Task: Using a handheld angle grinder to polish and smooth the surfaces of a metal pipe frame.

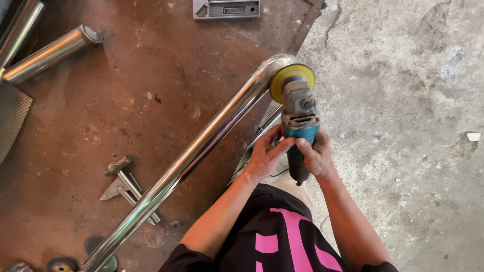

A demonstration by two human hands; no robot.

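Note:
Both of my hands grip a teal and grey angle grinder (pixel 300 118) by its body. My left hand (pixel 264 153) wraps it from the left and my right hand (pixel 316 156) from the right. The grinder's yellow polishing disc (pixel 285 78) presses against the curved end of a long shiny steel pipe (pixel 201 146). The pipe runs diagonally from the lower left up to the bend (pixel 272 65) at the edge of a rusty metal table (pixel 126 106).
Two more steel tubes (pixel 48 53) lie at the table's upper left beside a perforated sheet (pixel 10 118). A chipping hammer and small rods (pixel 126 184) rest beside the pipe. Worn discs (pixel 63 264) sit at the bottom left. A grey square tool (pixel 227 9) lies at the top. Concrete floor (pixel 403 126) is right.

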